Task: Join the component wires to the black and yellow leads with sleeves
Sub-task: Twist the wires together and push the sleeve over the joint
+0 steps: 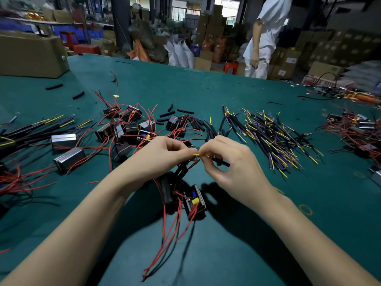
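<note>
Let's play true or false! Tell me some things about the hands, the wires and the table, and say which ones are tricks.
1. Both hands pinch wire ends together above the table. True: the left hand and the right hand meet at a yellow wire tip.
2. The table is covered in red cloth. False: the table is green.
3. A component with red wires hangs below the hands. True.
4. The pile of black and yellow leads lies left of the hands. False: it lies to their right.
5. A cardboard box sits at the table's far left. True.
</note>
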Available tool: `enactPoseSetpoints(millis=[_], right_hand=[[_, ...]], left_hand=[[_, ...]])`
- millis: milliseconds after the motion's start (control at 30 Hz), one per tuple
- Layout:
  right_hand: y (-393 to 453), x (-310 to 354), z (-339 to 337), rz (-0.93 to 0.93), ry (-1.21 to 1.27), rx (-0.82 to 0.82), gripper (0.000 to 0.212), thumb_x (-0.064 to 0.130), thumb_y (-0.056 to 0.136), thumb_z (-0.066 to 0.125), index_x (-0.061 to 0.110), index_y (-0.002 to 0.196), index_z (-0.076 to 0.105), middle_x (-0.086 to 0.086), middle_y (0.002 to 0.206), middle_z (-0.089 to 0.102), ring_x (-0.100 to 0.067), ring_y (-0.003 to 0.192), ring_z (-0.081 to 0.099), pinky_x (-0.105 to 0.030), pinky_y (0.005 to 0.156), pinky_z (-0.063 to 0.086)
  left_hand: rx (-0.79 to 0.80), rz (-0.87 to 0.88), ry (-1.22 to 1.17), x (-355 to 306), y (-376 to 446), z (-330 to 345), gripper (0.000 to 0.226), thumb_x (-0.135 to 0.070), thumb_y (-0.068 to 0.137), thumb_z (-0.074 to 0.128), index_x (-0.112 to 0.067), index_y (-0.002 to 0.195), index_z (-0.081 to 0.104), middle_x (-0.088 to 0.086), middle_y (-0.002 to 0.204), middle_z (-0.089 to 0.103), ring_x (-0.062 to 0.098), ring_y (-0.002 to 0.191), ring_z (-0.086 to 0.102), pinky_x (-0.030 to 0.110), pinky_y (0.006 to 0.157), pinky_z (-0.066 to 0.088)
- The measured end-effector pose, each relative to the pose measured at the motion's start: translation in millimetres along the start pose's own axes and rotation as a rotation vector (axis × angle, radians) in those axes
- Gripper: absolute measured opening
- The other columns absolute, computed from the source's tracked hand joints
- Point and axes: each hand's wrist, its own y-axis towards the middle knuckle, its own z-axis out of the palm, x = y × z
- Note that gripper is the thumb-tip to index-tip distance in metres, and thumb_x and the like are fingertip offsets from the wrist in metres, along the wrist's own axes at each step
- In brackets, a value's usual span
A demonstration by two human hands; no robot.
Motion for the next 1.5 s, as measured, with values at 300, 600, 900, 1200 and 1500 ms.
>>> enactPoseSetpoints(millis=[300, 600, 900, 1200, 1500], right_hand=[[-0.5, -7.4, -1.7, 0.309, 0.446, 0.032, 0.010, 0.008, 0.085, 0.068, 0.015, 0.079, 0.069, 0.008, 0.067, 0.063, -0.001, 0.060, 0.050, -0.011, 0.061, 0.036], [-0.8, -7.4, 1.7, 0.443, 0.625, 0.112, 0.009, 0.010, 0.087, 0.066, 0.012, 0.079, 0.069, -0.005, 0.070, 0.064, -0.012, 0.065, 0.052, -0.027, 0.064, 0.042], [0.7, -4.9, -4.1, 0.228, 0.102, 0.213, 0.010, 0.023, 0.085, 0.063, 0.018, 0.076, 0.062, 0.007, 0.066, 0.058, -0.018, 0.068, 0.055, -0.043, 0.068, 0.050], [0.4, 0.5, 0.2, 0.452, 0.572, 0.020, 0.014, 0.015, 0.089, 0.064, 0.017, 0.075, 0.064, 0.001, 0.065, 0.061, -0.014, 0.058, 0.053, -0.027, 0.059, 0.045], [0.9, 2.4, 0.7, 0.475, 0.703, 0.074, 0.018, 0.007, 0.092, 0.058, 0.011, 0.075, 0.063, 0.015, 0.053, 0.059, -0.003, 0.054, 0.049, -0.011, 0.058, 0.041]], left_hand=[[-0.013, 0.046, -0.104, 2.5, 2.6, -0.9, 0.020, -0.032, 0.085, 0.067, -0.015, 0.079, 0.075, -0.002, 0.066, 0.070, -0.001, 0.058, 0.055, 0.007, 0.057, 0.039], [0.028, 0.082, -0.066, 0.1, -0.4, -2.0, 0.017, -0.025, 0.084, 0.070, -0.009, 0.080, 0.073, -0.005, 0.066, 0.070, 0.000, 0.060, 0.059, 0.007, 0.060, 0.043], [-0.036, 0.156, -0.100, -0.8, 1.1, 8.9, 0.015, -0.016, 0.087, 0.065, -0.008, 0.076, 0.070, -0.004, 0.063, 0.063, 0.007, 0.059, 0.050, 0.016, 0.056, 0.038], [-0.053, 0.120, -0.129, 0.9, 2.1, 4.6, 0.016, -0.018, 0.085, 0.069, -0.004, 0.077, 0.072, -0.005, 0.057, 0.063, -0.003, 0.043, 0.045, 0.004, 0.046, 0.031], [0.112, 0.043, -0.087, 4.8, 1.2, -11.4, 0.014, -0.025, 0.087, 0.065, -0.019, 0.091, 0.077, -0.005, 0.074, 0.073, -0.001, 0.067, 0.060, 0.012, 0.058, 0.042]])
